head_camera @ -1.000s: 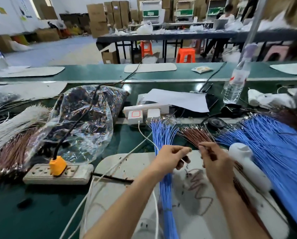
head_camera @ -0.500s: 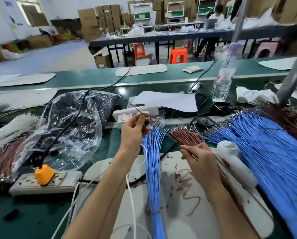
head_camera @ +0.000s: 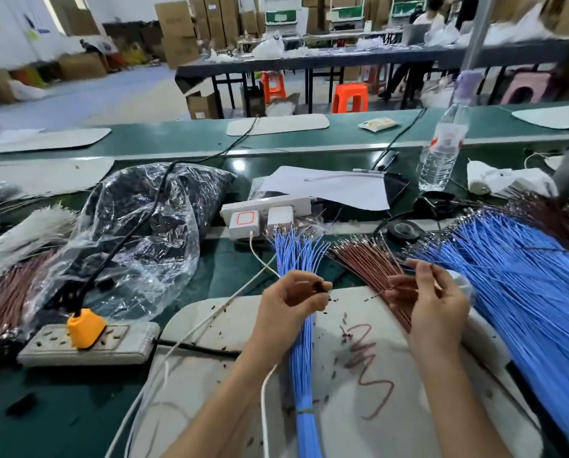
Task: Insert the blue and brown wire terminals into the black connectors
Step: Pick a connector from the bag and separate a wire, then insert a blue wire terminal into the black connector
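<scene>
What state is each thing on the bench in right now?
Left hand, pinching a black connector.
Right hand, pinching a brown wire, terminal not yet inserted.
Blue wire bundle, banded, lying on the white mat.
Orange plug, seated in the power strip.
Water bottle, upright, capped.

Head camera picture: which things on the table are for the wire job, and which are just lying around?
For the job: small black connector pinched in left hand; single thin brown wire in right hand; tied bundle of blue wires; fanned bundle of brown wires.
Lying about: clear plastic water bottle; white power strip with orange plug; white paper sheet; black tape roll.
</scene>
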Available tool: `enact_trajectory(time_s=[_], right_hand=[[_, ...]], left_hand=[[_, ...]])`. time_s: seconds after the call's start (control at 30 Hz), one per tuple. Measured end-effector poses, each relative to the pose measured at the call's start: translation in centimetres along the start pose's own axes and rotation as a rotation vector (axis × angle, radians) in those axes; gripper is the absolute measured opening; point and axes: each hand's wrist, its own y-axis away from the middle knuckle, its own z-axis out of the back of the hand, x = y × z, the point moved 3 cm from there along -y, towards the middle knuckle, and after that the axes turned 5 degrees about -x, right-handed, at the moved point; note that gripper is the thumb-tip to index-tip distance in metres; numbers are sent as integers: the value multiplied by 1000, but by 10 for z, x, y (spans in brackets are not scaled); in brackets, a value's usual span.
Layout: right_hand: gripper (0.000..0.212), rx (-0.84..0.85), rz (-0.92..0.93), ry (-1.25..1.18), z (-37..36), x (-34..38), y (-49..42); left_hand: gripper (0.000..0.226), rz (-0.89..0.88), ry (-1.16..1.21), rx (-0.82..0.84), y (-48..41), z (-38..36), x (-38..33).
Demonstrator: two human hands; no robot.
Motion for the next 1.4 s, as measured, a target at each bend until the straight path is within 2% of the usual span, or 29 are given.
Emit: enact_trajectory(time_s=[0.2,0.47,0.7,0.97,1.17,1.4], right_hand=[[23,182,122,-19,-21,7,25],[21,235,352,-35,-33,17,56],[18,325,386,9,-39,12,63],[30,279,374,114,-37,8,58],[18,281,465,214,-38,5,61],[14,304,496,243,-38,6,62]], left_hand=[[23,-129,-214,80,3,0,6],[33,-178,-220,15,6,1,4],[32,-179,-258,24,7,-1,3],[18,-176,-267,54,7,-2,3],[18,-174,-273,59,10,-2,4],[18,-194,-315,51,10,-2,4]])
